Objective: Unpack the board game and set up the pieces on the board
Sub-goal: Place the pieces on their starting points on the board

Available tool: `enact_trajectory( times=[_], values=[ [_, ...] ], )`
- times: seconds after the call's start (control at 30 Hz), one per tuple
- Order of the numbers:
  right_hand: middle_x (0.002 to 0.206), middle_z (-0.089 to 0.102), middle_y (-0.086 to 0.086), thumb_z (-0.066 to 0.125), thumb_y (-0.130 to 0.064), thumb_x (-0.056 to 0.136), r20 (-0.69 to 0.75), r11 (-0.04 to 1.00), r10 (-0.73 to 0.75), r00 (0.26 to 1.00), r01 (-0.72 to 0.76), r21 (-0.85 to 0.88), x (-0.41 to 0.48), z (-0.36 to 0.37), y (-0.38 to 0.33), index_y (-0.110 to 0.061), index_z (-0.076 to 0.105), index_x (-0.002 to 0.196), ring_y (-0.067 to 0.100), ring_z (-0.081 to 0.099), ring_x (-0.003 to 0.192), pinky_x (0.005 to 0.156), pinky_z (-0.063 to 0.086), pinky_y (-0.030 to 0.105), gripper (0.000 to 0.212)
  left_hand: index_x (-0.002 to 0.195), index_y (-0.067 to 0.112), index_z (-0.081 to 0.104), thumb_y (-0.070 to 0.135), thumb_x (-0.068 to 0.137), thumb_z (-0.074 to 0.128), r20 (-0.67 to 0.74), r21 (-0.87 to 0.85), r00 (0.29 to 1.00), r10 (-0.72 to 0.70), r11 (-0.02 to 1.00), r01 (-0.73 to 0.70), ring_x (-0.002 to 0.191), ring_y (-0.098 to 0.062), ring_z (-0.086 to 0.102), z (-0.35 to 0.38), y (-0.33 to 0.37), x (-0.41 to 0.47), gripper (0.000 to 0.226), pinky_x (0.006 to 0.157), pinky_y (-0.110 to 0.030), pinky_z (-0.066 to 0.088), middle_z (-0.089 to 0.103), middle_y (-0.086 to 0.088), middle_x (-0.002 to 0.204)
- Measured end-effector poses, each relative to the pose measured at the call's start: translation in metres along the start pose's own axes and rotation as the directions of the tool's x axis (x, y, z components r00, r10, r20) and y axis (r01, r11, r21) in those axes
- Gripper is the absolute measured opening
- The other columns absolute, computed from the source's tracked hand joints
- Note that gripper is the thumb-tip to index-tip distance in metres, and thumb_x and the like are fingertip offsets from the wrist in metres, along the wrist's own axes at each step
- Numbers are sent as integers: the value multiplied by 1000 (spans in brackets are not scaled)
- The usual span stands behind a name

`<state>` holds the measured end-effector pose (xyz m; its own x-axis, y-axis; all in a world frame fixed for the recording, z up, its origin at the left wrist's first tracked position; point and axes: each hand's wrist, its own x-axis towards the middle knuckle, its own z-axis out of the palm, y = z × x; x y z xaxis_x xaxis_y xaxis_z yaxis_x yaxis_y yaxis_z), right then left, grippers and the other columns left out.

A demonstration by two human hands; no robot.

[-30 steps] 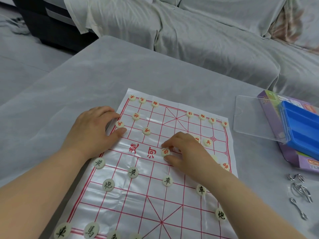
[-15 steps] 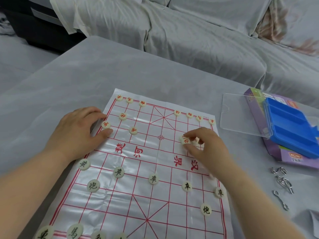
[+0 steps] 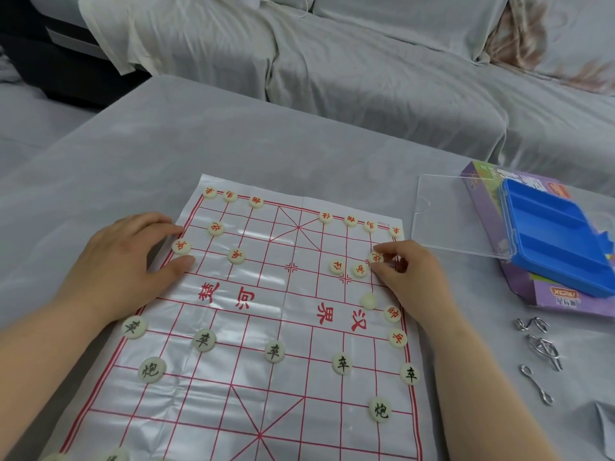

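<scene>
right hand (image 3: 409,281) and piece (image 3: 376,258) rightward; five pawns (image 3: 275,351)

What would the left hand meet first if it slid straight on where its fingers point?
Most likely the red-lettered piece at the board's left edge, lying just ahead of the left hand between forefinger and thumb; whether they touch is unclear.

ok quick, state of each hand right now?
Left hand: open, resting on the board at its left edge, holding nothing.
Right hand: pinching a red-lettered piece near the board's right edge.
</scene>
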<state>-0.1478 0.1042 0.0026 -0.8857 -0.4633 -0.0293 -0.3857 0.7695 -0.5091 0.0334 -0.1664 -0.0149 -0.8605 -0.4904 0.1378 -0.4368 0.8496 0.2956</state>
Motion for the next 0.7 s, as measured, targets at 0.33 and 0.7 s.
enact_trajectory(
  times=[0.33, 0.7],
  values=[
    [115, 55, -1, 57, -26, 88, 6, 999, -49, 999, 49, -23, 1, 1, 2, -19, 59, 117, 4, 40, 93, 81, 31, 17, 30, 116, 11, 59, 70, 63, 26, -9, -6, 1000, -9, 1000, 9, 108, -34, 50, 3, 1, 2, 86, 89, -50, 40, 56, -10, 120],
    [114, 51, -11, 60, -27, 86, 6, 997, -79, 997, 79, -19, -10, -10, -15, -24, 56, 118, 7, 41, 103, 89, 35, 22, 33, 116, 11, 59, 62, 69, 40, -16, -11, 1000, 11, 1000, -11, 108, -32, 50, 2, 0, 1, 72, 89, -47, 39, 56, -8, 121]
  ],
)
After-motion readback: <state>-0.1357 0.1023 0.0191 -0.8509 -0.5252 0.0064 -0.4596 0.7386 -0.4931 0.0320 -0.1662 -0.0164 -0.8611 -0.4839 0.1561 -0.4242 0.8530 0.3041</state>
